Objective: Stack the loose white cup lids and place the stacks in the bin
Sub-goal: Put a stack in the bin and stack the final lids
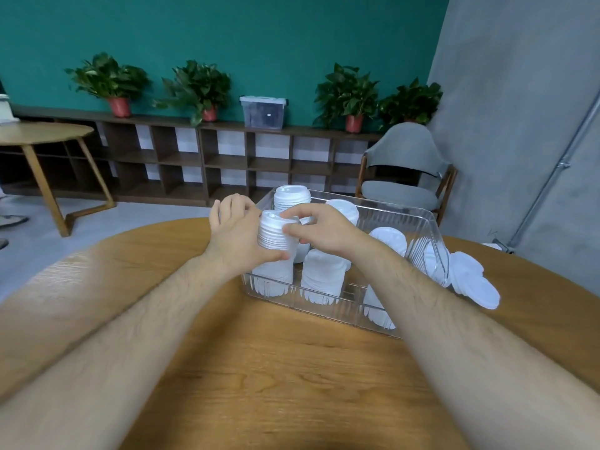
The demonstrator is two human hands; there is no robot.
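Wooden table (292, 368), teal wall (259, 34): my left hand (237, 235) and right hand (319, 227) grip a lid stack (272, 233), axis upright, over the bin (389, 207).

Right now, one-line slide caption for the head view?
Left hand and right hand grip a stack of white plastic cup lids over the clear ribbed plastic bin on the round wooden table.

Left hand (233, 235) wraps the held lid stack (274, 237); its fingertips sit behind the stack, unseen. Right hand (321, 228) masks part of the upright stack (290, 194) behind it. Right forearm (454, 319) hides the near right corner of the clear bin (402, 211). Both forearms are blurred and cut by the frame edges. The ribbed bin wall smears the lids' lower outlines, so they are uncountable. The storage box (263, 112) contents are too dim to tell.
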